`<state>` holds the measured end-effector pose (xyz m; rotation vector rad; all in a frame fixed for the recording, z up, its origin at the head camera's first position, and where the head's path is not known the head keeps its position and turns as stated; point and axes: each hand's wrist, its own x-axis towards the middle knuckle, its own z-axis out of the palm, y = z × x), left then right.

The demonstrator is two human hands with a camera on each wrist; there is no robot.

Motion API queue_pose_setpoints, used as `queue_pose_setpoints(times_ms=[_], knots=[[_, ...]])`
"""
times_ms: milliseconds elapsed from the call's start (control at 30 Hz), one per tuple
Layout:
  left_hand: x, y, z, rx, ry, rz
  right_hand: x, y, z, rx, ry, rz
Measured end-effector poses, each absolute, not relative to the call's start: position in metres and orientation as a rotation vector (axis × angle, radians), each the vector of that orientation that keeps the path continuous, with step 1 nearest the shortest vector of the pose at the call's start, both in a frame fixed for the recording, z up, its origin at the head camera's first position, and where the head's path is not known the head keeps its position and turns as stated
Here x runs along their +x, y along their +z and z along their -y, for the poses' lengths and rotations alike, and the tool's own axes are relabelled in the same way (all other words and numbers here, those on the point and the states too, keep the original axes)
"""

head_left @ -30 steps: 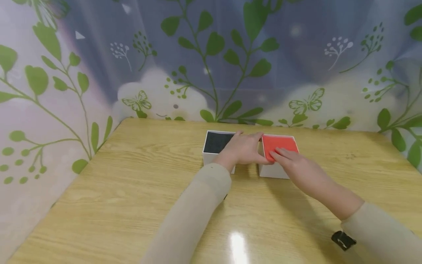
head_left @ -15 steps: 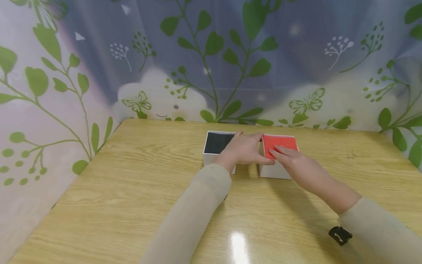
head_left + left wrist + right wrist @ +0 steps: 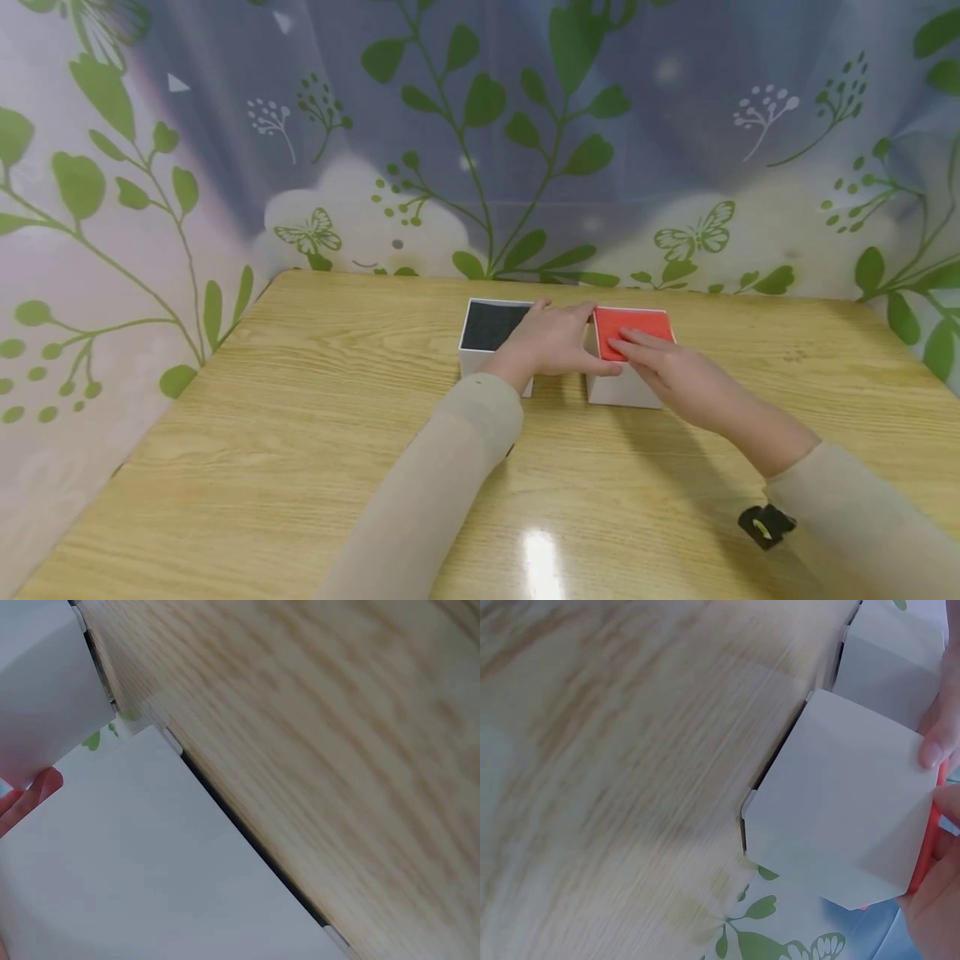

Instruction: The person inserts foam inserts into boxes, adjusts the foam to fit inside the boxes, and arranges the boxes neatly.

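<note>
Two open-topped white boxes stand side by side on the table. The right white box (image 3: 626, 387) is filled to its rim by a flat red piece (image 3: 637, 323), whose material I cannot make out. My left hand (image 3: 551, 337) reaches over the left box's corner and holds the right box at its left side, thumb on the front wall. In the right wrist view that thumb (image 3: 934, 750) lies just under the rim. My right hand (image 3: 678, 375) rests its extended fingers on the red piece, which shows as a thin red edge above the wall. Black material (image 3: 495, 325) lines the left white box (image 3: 474, 362).
The boxes sit near the back of a wooden table (image 3: 300, 433), with a leaf-patterned curtain (image 3: 480, 167) behind and at the left. A small black device (image 3: 765, 525) hangs at the right sleeve. A narrow gap separates the two boxes.
My right hand's fingers have shifted slightly on the red piece, and its forearm has moved a little left. The left hand and both boxes stay put.
</note>
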<state>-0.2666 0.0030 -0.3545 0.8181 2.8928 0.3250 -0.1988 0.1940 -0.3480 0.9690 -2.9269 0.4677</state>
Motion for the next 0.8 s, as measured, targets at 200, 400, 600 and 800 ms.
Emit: queue_pose_setpoints(times_ms=[200, 400, 600, 800], knots=[[-0.267, -0.355, -0.003, 0.812, 0.332, -2.892, -0.205, -0.346, -0.195, 0.967, 0.519, 2.982], [-0.268, -0.357, -0.002, 0.821, 0.334, -2.904, -0.206, -0.344, -0.192, 0.963, 0.485, 3.009], [-0.268, -0.358, -0.005, 0.847, 0.32, -2.902, -0.191, -0.35, -0.188, 1.053, 0.135, 2.818], [-0.268, -0.356, -0.007, 0.836, 0.264, -2.914, -0.174, -0.356, -0.19, 1.084, -0.063, 2.751]])
